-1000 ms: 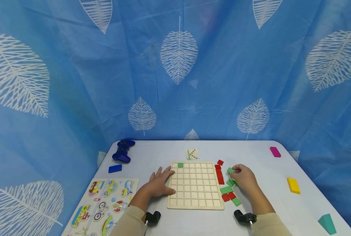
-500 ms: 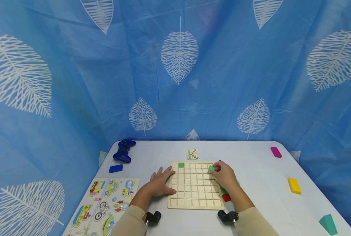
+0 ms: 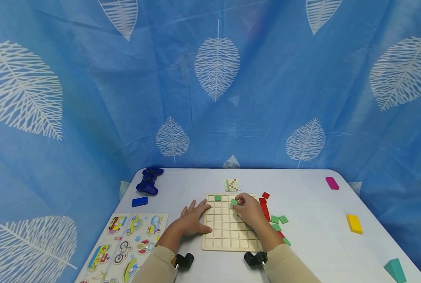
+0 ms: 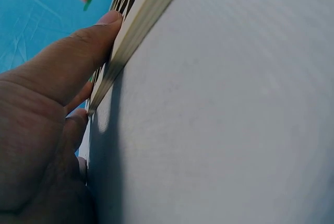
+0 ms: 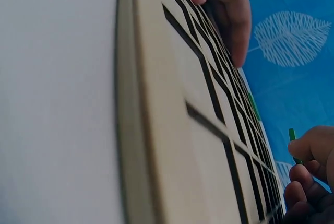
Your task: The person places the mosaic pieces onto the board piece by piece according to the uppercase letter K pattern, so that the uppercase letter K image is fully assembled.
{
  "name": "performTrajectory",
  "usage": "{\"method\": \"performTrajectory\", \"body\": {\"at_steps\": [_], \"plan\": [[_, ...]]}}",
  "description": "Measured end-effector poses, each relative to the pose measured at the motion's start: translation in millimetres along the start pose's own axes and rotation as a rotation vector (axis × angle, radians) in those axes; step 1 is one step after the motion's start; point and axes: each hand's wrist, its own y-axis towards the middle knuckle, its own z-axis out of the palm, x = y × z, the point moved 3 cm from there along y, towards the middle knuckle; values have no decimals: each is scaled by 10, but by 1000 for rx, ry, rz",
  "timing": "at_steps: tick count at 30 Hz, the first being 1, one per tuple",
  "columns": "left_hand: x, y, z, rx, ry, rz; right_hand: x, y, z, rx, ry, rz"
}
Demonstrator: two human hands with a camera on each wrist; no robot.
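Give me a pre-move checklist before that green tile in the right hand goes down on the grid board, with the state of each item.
1. Right hand pinches the green tile at its fingertips: ok.
2. Left hand rests against the left edge of the wooden grid board, thumb on the rim: ok.
3. Tile is over the board's upper rows, right of the green tile already seated in the top row: ok.
4. Tile lined up square with one cell: cannot tell; the hand hides the cell beneath.
5. Pattern card lies in sight just beyond the board: ok.
6. Spare red and green tiles lie off the board to its right: ok.
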Motion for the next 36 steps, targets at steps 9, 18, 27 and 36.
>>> {"method": "performTrajectory", "body": {"at_steps": [9, 18, 27, 36], "plan": [[2, 23, 17, 17, 15, -4, 153, 16, 246, 43, 1, -4], [8, 41, 6, 2, 32, 3, 235, 96, 415, 48, 1, -20], [33, 30, 18, 5, 25, 9, 215, 130, 515, 25, -95, -16], [27, 23, 9, 0, 17, -1, 224, 128, 510, 23, -102, -25]]}}
